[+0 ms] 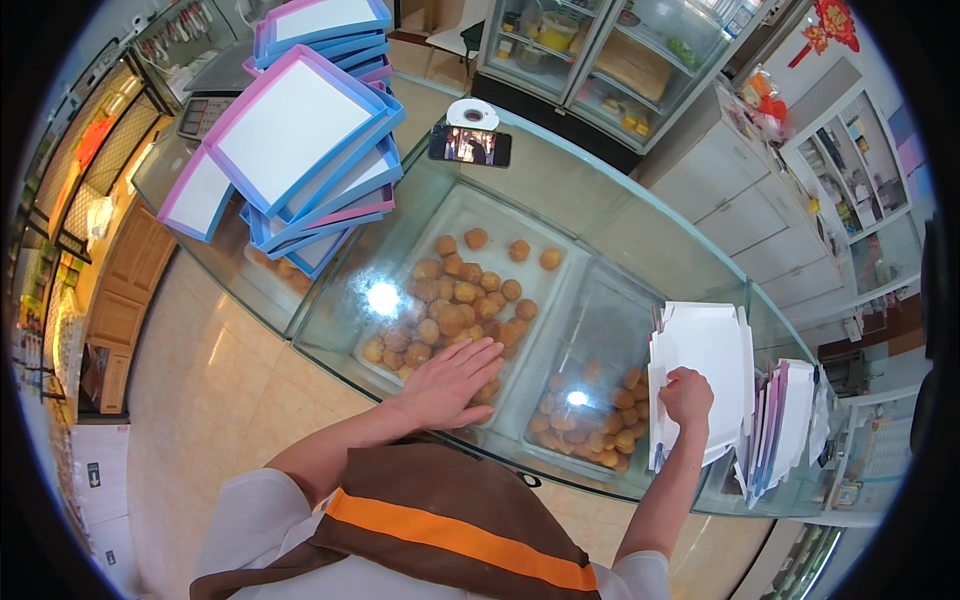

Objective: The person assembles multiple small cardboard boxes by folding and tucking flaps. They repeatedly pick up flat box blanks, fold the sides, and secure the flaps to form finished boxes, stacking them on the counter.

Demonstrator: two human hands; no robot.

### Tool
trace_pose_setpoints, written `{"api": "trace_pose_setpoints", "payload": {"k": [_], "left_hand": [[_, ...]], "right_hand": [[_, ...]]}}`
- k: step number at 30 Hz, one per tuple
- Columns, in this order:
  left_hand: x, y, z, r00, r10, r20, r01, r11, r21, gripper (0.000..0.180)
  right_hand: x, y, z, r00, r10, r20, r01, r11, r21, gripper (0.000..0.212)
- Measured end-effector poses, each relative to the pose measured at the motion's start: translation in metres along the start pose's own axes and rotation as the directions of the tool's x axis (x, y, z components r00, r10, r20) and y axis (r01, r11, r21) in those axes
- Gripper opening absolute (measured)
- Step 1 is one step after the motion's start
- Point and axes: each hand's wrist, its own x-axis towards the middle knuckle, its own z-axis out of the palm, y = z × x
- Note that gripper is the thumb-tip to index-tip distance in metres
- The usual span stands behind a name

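Observation:
My left hand (452, 384) lies flat on the glass-topped display counter (640, 240), fingers stretched out and holding nothing. Through the glass beneath it, many round golden-brown baked pieces (465, 290) sit in a white tray (545, 290). At the right, my right hand (687, 396) is closed over a stack of flat white cardboard sheets (700, 335) on the counter. Its fingers are curled near the stack's left edge; what they pinch, if anything, is hidden. A second tray (610, 310) with more round pieces shows under the glass between my hands.
Blue-and-pink trimmed white box trays (290, 130) are piled at the far left. A phone (470, 146) and a white tape roll (473, 114) are at the counter's back edge. More folded cardboard (780, 425) stands right of the stack. Beyond is a glass-door fridge (600, 60).

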Motion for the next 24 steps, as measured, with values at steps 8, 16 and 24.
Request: {"api": "trace_pose_setpoints", "payload": {"k": [8,16,24], "left_hand": [[-0.001,-0.001,0.001,1.000,0.004,-0.008,-0.004,1.000,-0.007,0.072],[-0.001,0.000,0.000,1.000,0.003,-0.009,-0.003,1.000,-0.014,0.071],[0.000,-0.001,0.000,1.000,0.012,-0.006,-0.012,1.000,-0.022,0.067]], "right_hand": [[-0.012,-0.003,-0.012,0.999,0.038,-0.020,-0.037,0.998,0.047,0.032],[-0.040,-0.005,-0.024,0.968,0.128,-0.218,-0.112,0.990,0.085,0.036],[-0.066,0.014,-0.028,0.780,0.195,-0.594,-0.152,0.981,0.122,0.025]]}}
